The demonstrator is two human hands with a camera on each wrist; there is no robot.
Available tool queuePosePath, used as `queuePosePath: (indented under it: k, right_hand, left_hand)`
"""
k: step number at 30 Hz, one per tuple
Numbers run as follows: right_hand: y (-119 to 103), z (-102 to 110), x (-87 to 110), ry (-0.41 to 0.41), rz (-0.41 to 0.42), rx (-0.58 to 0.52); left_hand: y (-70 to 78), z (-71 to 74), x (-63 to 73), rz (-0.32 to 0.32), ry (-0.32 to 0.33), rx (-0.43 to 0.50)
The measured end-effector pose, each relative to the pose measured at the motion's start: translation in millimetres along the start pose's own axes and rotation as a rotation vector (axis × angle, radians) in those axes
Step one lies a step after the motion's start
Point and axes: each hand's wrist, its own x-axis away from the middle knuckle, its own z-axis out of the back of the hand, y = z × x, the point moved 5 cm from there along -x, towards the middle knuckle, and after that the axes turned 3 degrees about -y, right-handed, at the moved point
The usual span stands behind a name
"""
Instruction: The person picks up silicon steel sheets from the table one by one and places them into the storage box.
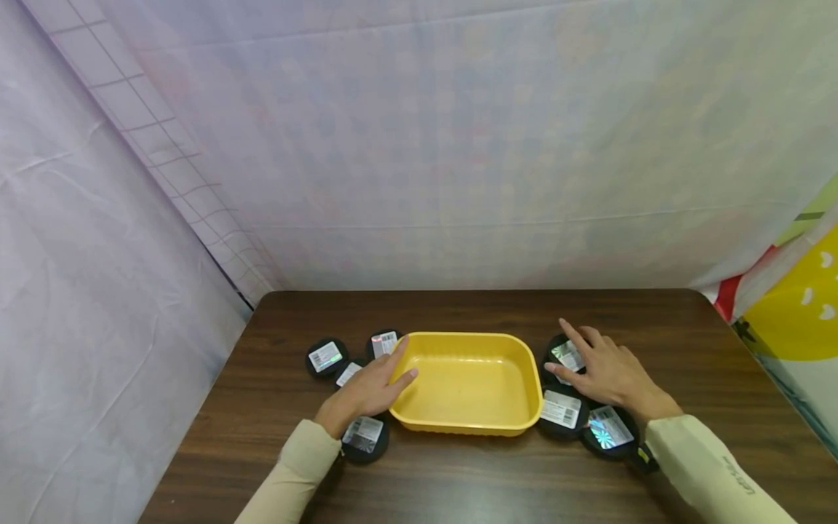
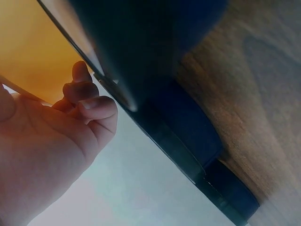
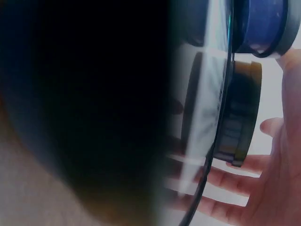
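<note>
A yellow rectangular tray (image 1: 466, 420) stands on the table between both hands. At its left rim is my left hand (image 1: 372, 386), index finger stretched forward and thumb reaching over the inside. In the left wrist view, that hand's other fingers are loosely bent beside dark round containers. My right hand (image 1: 610, 370) hovers with spread fingers over a round black container (image 1: 568, 352) right of the tray. Two more labelled black containers, a nearer one (image 1: 561, 412) and one by the wrist (image 1: 609, 431), lie close together there. The right wrist view shows the spread fingers beyond the containers' dark edges.
Several similar black containers lie left of the tray, among them one at the far left (image 1: 326, 358) and one below the left hand (image 1: 364, 440). The brown wooden table (image 1: 458, 480) ends at a pale hanging cloth (image 1: 458, 160) behind.
</note>
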Motion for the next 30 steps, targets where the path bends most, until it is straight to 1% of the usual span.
queuePosePath:
  k: [9,17,30]
  right_hand:
    - [-3.9,-1.3,-2.4,0.005,0.018,0.026]
    - [-5.7,-5.2,-5.0,-0.027,-0.001,0.028]
    - [-6.0,-7.8,-10.2,-0.040,-0.024,0.070]
  left_hand:
    - [0.2,0.2,0.7,0.017,-0.012,-0.001]
    - [0.1,-0.7,1.0,0.023,-0.016,0.015]
    - [0.3,-0.2,1.2,0.001,-0.008,0.013]
